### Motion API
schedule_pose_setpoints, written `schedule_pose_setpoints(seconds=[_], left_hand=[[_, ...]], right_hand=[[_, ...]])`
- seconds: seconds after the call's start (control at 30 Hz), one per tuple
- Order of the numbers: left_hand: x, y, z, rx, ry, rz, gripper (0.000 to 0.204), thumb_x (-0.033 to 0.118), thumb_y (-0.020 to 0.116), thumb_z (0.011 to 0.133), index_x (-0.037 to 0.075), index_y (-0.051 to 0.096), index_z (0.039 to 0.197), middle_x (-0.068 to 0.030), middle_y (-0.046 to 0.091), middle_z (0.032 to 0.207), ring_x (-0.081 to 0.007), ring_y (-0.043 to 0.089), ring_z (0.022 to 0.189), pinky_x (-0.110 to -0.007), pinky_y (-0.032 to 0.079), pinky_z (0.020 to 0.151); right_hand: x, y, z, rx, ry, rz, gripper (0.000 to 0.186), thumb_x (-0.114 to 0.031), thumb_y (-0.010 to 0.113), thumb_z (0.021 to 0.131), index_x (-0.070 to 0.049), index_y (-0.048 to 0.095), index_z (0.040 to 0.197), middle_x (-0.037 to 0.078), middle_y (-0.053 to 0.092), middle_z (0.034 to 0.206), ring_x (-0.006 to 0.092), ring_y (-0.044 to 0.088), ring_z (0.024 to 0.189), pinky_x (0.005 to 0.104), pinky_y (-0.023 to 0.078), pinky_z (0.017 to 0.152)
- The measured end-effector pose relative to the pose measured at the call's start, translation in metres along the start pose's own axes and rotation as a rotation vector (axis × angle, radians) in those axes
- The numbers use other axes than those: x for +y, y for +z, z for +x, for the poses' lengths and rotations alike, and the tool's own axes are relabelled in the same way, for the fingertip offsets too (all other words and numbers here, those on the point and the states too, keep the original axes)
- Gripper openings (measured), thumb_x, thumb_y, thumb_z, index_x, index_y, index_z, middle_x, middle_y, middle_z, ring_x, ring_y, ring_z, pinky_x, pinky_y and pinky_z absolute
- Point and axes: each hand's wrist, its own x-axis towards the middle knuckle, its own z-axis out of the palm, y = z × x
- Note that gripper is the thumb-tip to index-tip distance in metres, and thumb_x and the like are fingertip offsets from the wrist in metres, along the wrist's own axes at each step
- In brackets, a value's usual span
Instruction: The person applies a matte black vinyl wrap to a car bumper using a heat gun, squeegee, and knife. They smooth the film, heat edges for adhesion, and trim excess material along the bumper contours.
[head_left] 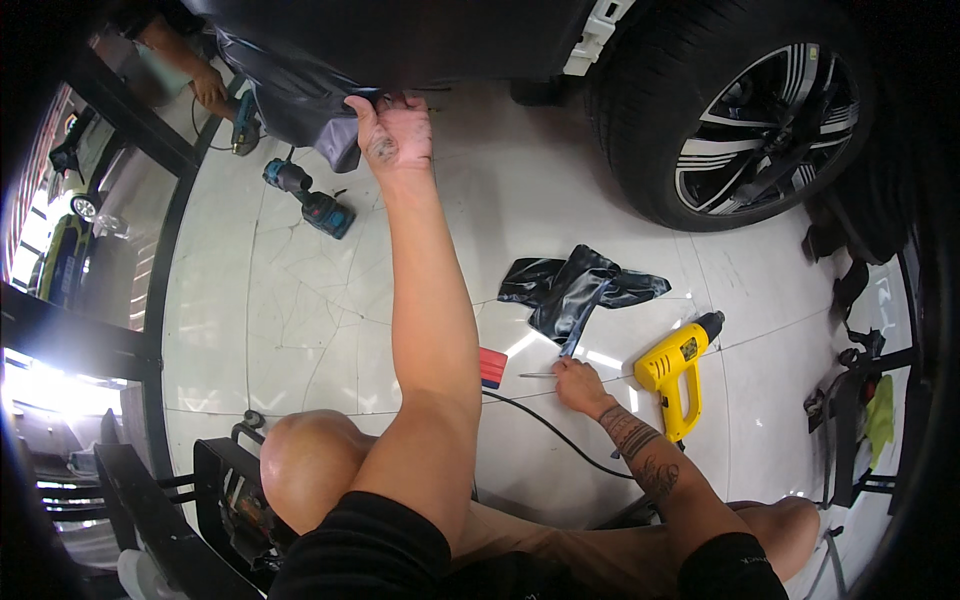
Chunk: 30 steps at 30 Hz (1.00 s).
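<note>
My left hand [397, 137] reaches far forward, palm up, to the lower edge of a dark car body panel [420, 45]. Its thumb stands apart from the fingers, whose tips are partly hidden at the edge. Loose glossy dark wrap film [335, 140] hangs from the panel just left of it. Low over the floor, my right hand [582, 386] is closed on a thin silvery tool [538, 375] that points left; its exact kind is unclear. Crumpled black film scraps [580, 290] lie just beyond that hand. A red squeegee [492, 367] lies left of the tool's tip.
A yellow heat gun [672, 365] lies right of my right hand; a black cable [555, 428] crosses the floor. A teal cordless power tool [310, 197] lies at left. Another person's hand [208, 88] is by a second teal tool [245, 125]. A wheel [765, 130] stands far right.
</note>
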Motion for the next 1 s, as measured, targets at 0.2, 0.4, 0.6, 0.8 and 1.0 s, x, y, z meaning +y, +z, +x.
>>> schedule_pose_setpoints(seconds=[0.2,0.4,0.6,0.8,1.0], left_hand=[[-0.003,-0.012,-0.001,0.108,0.113,0.057,0.048,0.041,0.071,0.079,0.010,0.053,0.112,0.0010,0.054,0.110,-0.0152,0.044,0.103,-0.030,0.032,0.078],[-0.006,-0.013,0.003,-0.031,0.102,0.004,0.047,0.038,0.070,0.081,0.009,0.053,0.114,-0.0011,0.054,0.113,-0.0182,0.046,0.105,-0.035,0.035,0.087],[0.000,-0.001,0.006,-0.113,0.066,0.008,0.060,0.039,0.074,0.076,0.009,0.050,0.123,-0.0076,0.052,0.122,-0.0240,0.044,0.116,-0.041,0.032,0.100],[0.009,0.004,0.005,-0.072,0.042,0.040,0.068,0.038,0.079,0.073,0.006,0.048,0.125,-0.0094,0.051,0.124,-0.0244,0.043,0.117,-0.041,0.031,0.103],[0.000,0.019,0.002,0.077,0.183,0.313,0.049,0.028,0.075,0.079,0.010,0.052,0.119,-0.0059,0.056,0.118,-0.0218,0.046,0.114,-0.040,0.033,0.090]], right_hand=[[0.008,-0.003,0.009,-0.033,-0.006,0.047,0.024,-0.013,0.057,0.076,-0.001,0.057,0.097,0.019,0.059,0.106,0.0349,0.062,0.090,0.0446,0.049,0.080],[0.000,-0.008,0.014,-0.021,0.000,0.046,0.020,-0.011,0.058,0.075,-0.002,0.056,0.092,0.018,0.058,0.100,0.0360,0.062,0.084,0.0456,0.050,0.075],[-0.001,-0.003,0.020,0.054,-0.017,0.087,0.017,-0.010,0.058,0.075,-0.002,0.056,0.089,0.019,0.059,0.096,0.0356,0.063,0.081,0.0452,0.052,0.072],[-0.005,-0.007,0.026,-0.004,0.029,0.100,0.021,-0.013,0.059,0.076,-0.002,0.057,0.094,0.017,0.059,0.100,0.0342,0.063,0.084,0.0442,0.052,0.076],[-0.006,0.000,0.026,0.026,0.055,0.089,0.023,-0.013,0.059,0.075,-0.001,0.057,0.095,0.017,0.058,0.099,0.0339,0.063,0.085,0.0433,0.052,0.076]])
